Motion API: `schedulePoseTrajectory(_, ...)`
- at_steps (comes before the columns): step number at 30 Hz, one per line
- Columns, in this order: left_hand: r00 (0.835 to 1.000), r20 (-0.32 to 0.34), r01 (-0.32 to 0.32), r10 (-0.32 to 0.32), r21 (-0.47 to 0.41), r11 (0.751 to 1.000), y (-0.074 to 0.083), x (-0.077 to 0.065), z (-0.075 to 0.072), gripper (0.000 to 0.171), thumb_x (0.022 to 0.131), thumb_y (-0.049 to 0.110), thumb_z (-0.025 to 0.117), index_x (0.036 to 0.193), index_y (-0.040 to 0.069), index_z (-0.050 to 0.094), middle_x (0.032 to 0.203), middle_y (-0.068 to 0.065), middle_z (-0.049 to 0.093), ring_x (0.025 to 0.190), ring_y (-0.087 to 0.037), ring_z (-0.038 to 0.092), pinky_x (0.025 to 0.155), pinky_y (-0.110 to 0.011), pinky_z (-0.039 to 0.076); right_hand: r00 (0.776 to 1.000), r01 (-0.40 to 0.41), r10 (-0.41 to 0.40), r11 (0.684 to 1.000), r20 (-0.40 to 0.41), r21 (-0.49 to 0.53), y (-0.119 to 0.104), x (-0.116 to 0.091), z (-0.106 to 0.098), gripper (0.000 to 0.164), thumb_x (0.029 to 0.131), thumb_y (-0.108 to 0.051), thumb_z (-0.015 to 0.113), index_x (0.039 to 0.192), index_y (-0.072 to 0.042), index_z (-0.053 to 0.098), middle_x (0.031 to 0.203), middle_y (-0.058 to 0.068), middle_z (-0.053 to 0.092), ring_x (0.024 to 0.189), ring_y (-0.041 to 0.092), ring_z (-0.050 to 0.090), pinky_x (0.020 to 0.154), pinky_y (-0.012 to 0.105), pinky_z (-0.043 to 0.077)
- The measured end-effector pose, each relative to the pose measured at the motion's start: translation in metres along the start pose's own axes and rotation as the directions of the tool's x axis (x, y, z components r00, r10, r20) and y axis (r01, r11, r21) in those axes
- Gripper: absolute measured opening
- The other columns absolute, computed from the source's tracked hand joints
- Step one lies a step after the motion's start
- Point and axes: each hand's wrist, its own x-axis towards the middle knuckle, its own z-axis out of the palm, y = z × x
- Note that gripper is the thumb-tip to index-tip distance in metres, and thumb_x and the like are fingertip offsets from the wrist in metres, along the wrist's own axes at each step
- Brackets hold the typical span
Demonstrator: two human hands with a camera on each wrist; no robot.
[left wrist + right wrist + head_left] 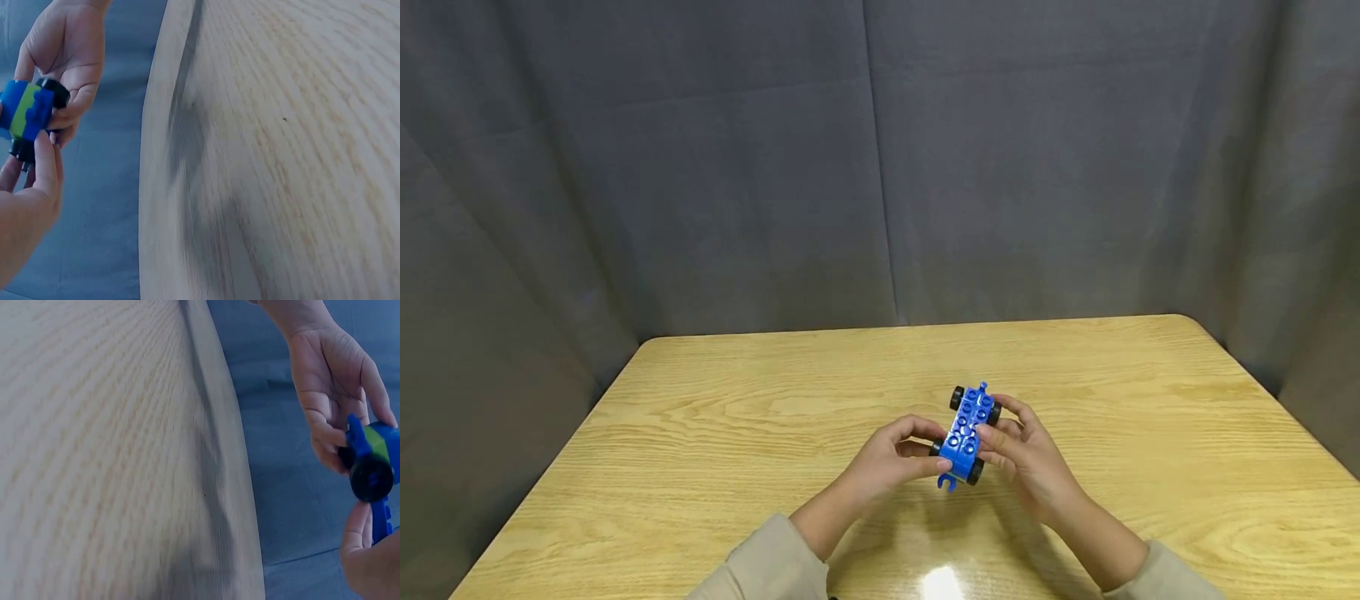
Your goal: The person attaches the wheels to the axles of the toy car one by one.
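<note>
Both hands hold a blue toy car base with a studded top and black wheels, raised above the table and tilted. At its near end is an open hook; a small peg sticks out at the far end. My left hand pinches the near end, thumb by the hook and fingers at the left wheel. My right hand grips the right side, thumb against the studs and fingers around by the far wheel. A yellow-green band shows on the blue body in the left wrist view.
The wood-grain table spreads out around the hands, with rounded far corners. Dark grey curtains hang behind it and along both sides. Shadows of the hands fall on the tabletop.
</note>
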Motion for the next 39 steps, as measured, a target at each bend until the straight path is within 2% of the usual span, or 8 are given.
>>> schedulePoseTrajectory(8, 0.998, 0.059, 0.005, 0.0, -0.082, 0.997, -0.004, -0.002, -0.007, 0.034, 0.076, 0.009, 0.066, 0.105, -0.004, 0.053, 0.1, -0.008, 0.053, 0.086, -0.019, 0.055, 0.076, -0.032, 0.045, 0.997, 0.006, -0.007, 1.0, 0.076, 0.014, -0.001, 0.002, -0.003, 0.061, 0.086, -0.006, 0.052, 0.134, -0.003, 0.014, 0.095, 0.011, 0.047, 0.074, 0.015, 0.056, 0.073, 0.029, 0.046)
schedulePoseTrajectory(14, 0.996, 0.09, 0.009, 0.001, -0.105, 0.994, -0.002, -0.004, -0.012, 0.034, 0.077, 0.01, 0.065, 0.104, -0.006, 0.052, 0.1, -0.008, 0.054, 0.087, -0.019, 0.055, 0.076, -0.033, 0.045, 0.989, 0.009, -0.014, 0.999, 0.148, 0.036, 0.0, 0.004, -0.009, 0.059, 0.088, -0.008, 0.048, 0.135, -0.003, 0.013, 0.091, 0.01, 0.051, 0.071, 0.016, 0.058, 0.069, 0.03, 0.048)
schedulePoseTrajectory(19, 0.991, 0.131, 0.002, 0.013, -0.11, 0.994, -0.001, -0.006, -0.017, 0.036, 0.078, 0.009, 0.063, 0.107, -0.009, 0.05, 0.104, -0.009, 0.054, 0.088, -0.019, 0.055, 0.077, -0.032, 0.044, 0.98, 0.004, -0.018, 0.997, 0.198, 0.071, 0.0, 0.004, -0.012, 0.047, 0.09, -0.009, 0.045, 0.132, -0.01, 0.024, 0.092, 0.013, 0.052, 0.068, 0.02, 0.06, 0.069, 0.036, 0.049)
schedulePoseTrajectory(22, 0.99, 0.137, 0.007, 0.011, -0.132, 0.991, -0.001, -0.007, -0.019, 0.037, 0.078, 0.008, 0.063, 0.108, -0.008, 0.05, 0.105, -0.009, 0.054, 0.09, -0.019, 0.054, 0.079, -0.031, 0.042, 0.975, 0.022, -0.04, 0.996, 0.217, 0.084, 0.001, 0.005, -0.012, 0.035, 0.09, -0.009, 0.044, 0.124, -0.014, 0.035, 0.093, 0.013, 0.053, 0.069, 0.019, 0.06, 0.069, 0.034, 0.049)
schedulePoseTrajectory(26, 0.993, 0.118, 0.019, 0.002, -0.182, 0.983, -0.002, -0.006, -0.024, 0.033, 0.077, 0.008, 0.063, 0.106, -0.005, 0.053, 0.104, -0.008, 0.053, 0.092, -0.019, 0.051, 0.082, -0.032, 0.04, 0.981, 0.048, -0.059, 0.997, 0.183, 0.061, 0.003, 0.006, -0.014, 0.024, 0.091, -0.012, 0.043, 0.115, -0.007, 0.043, 0.095, 0.011, 0.053, 0.075, 0.019, 0.059, 0.072, 0.033, 0.048)
schedulePoseTrajectory(29, 0.995, 0.099, 0.027, -0.006, -0.217, 0.976, -0.004, -0.005, -0.027, 0.03, 0.077, 0.009, 0.062, 0.104, -0.001, 0.055, 0.104, -0.008, 0.052, 0.093, -0.019, 0.05, 0.084, -0.032, 0.039, 0.991, 0.035, -0.038, 0.999, 0.129, 0.02, 0.003, 0.007, -0.015, 0.023, 0.091, -0.014, 0.043, 0.109, 0.0, 0.047, 0.096, 0.01, 0.052, 0.077, 0.019, 0.058, 0.074, 0.034, 0.047)
schedulePoseTrajectory(34, 0.995, 0.099, 0.032, -0.009, -0.236, 0.971, -0.007, -0.003, -0.029, 0.036, 0.081, 0.014, 0.059, 0.112, -0.001, 0.05, 0.105, -0.01, 0.049, 0.092, -0.019, 0.05, 0.08, -0.03, 0.042, 0.998, -0.003, 0.002, 1.0, 0.055, 0.013, 0.002, 0.006, -0.017, 0.012, 0.089, -0.011, 0.048, 0.096, -0.005, 0.055, 0.093, 0.006, 0.054, 0.074, 0.016, 0.057, 0.072, 0.032, 0.048)
schedulePoseTrajectory(39, 0.997, 0.071, 0.003, 0.012, -0.214, 0.977, -0.01, 0.001, -0.027, 0.041, 0.086, 0.016, 0.055, 0.119, -0.004, 0.045, 0.107, -0.012, 0.047, 0.088, -0.018, 0.051, 0.073, -0.03, 0.045, 1.0, -0.009, 0.009, 0.999, 0.006, 0.031, 0.0, 0.006, -0.017, 0.007, 0.087, -0.007, 0.049, 0.092, -0.005, 0.053, 0.088, 0.005, 0.055, 0.072, 0.014, 0.057, 0.07, 0.03, 0.048)
